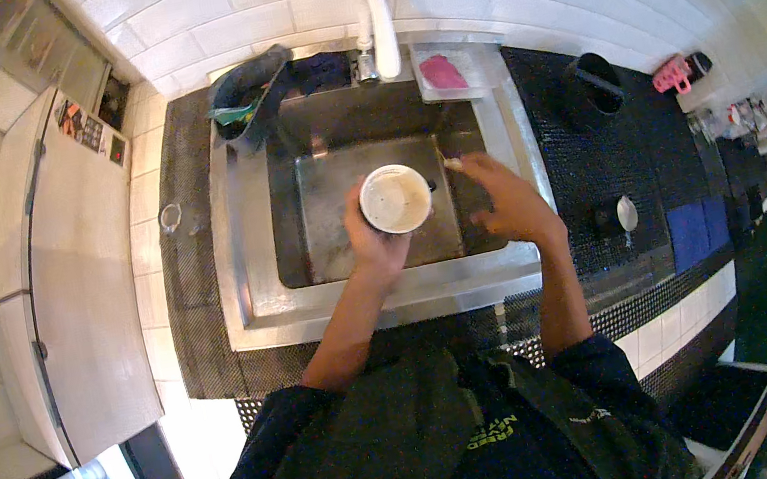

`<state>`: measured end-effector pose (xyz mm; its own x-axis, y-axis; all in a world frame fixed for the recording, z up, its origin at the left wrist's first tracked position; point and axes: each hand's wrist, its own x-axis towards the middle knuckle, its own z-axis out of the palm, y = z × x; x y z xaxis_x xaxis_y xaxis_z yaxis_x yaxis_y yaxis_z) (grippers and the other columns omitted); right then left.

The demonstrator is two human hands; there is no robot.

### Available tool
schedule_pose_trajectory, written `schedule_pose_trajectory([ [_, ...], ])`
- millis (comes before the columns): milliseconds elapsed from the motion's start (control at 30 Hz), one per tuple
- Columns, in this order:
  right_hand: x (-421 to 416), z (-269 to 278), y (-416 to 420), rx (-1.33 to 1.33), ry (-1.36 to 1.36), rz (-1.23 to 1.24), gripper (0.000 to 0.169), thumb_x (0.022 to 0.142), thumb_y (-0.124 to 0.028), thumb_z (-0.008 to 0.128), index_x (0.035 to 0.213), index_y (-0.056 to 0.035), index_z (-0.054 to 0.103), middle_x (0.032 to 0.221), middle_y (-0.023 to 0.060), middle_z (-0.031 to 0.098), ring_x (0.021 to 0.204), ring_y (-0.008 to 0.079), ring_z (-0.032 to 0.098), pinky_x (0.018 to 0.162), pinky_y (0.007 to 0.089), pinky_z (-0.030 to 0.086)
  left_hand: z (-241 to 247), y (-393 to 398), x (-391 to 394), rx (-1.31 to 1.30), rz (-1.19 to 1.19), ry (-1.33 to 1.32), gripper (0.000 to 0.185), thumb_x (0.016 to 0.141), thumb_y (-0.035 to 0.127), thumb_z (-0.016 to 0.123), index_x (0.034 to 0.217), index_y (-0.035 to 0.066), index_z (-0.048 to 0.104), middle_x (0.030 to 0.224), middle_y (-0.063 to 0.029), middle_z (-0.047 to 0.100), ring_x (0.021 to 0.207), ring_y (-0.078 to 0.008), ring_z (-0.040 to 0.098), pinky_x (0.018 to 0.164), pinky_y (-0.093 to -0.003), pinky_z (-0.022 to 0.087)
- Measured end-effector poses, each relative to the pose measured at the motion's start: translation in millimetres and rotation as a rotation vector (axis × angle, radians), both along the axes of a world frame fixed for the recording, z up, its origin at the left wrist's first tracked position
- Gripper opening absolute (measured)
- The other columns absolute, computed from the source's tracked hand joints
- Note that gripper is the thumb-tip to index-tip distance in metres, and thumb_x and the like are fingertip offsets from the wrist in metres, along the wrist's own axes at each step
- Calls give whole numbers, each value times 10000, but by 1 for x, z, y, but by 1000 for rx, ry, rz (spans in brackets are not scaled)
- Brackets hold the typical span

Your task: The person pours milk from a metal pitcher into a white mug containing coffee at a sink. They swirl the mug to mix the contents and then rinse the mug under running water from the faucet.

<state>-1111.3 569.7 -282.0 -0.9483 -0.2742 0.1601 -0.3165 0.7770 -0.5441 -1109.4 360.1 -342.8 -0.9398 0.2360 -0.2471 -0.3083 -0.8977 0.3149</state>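
Observation:
My left hand (379, 246) holds a white cup (395, 199) over the sink, its mouth tilted up towards me. Brownish residue marks the cup's inside. To the right of the cup, my right hand (512, 201) hovers above the sink's right side, thumb and fingers apart. A pale spot shows at one of its fingertips; I cannot tell whether that is a nail, foam or some small thing. Below both hands is the stainless steel sink basin (346, 246). A faucet with a white spout (383, 34) rises at the back of the basin.
A dark container (254, 101) with green items leans at the sink's back left corner. Behind on the right, a clear tray (472, 84) bears a pink cloth (442, 72). Black mats (567, 155) flank the sink, with a dark pitcher (594, 86) and drinking glass (171, 218) on them.

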Motion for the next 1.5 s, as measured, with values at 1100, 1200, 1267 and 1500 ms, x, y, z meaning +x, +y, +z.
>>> schedule_pose_trajectory([
  [1100, 119, -147, 228, -482, 575, -1154, 294, 968, -277, 555, 967, 16, 542, 805, 25, 485, 734, 118, 414, 643, 265, 364, 44, 2, -55, -164, 287, 198, 448, 939, 439, 411, 1119, 63, 578, 1059, -80, 639, 1026, -249, 601, 880, -414, 488],
  [1200, 121, -146, 235, -534, 583, -1111, 280, 976, -281, 540, 937, -5, 530, 776, 1, 452, 704, 101, 390, 609, 254, 338, 42, 0, -62, -249, 341, 208, 419, 960, 400, 390, 1115, 59, 576, 1063, -72, 636, 1031, -225, 598, 901, -369, 469],
  [1267, 122, -144, 237, -614, 606, -1084, 268, 982, -282, 530, 924, -21, 524, 765, -16, 432, 691, 88, 372, 595, 244, 321, 48, 1, -64, -298, 361, 245, 411, 968, 383, 377, 1112, 51, 571, 1060, -72, 633, 1033, -215, 594, 909, -352, 462],
  [1500, 123, -104, 210, -695, 674, -1050, 234, 993, -273, 510, 915, -53, 507, 751, -47, 387, 672, 55, 318, 570, 222, 276, 63, 4, -59, -463, 429, 363, 409, 974, 366, 366, 1100, 26, 555, 1041, -76, 613, 1020, -190, 585, 905, -326, 457],
])
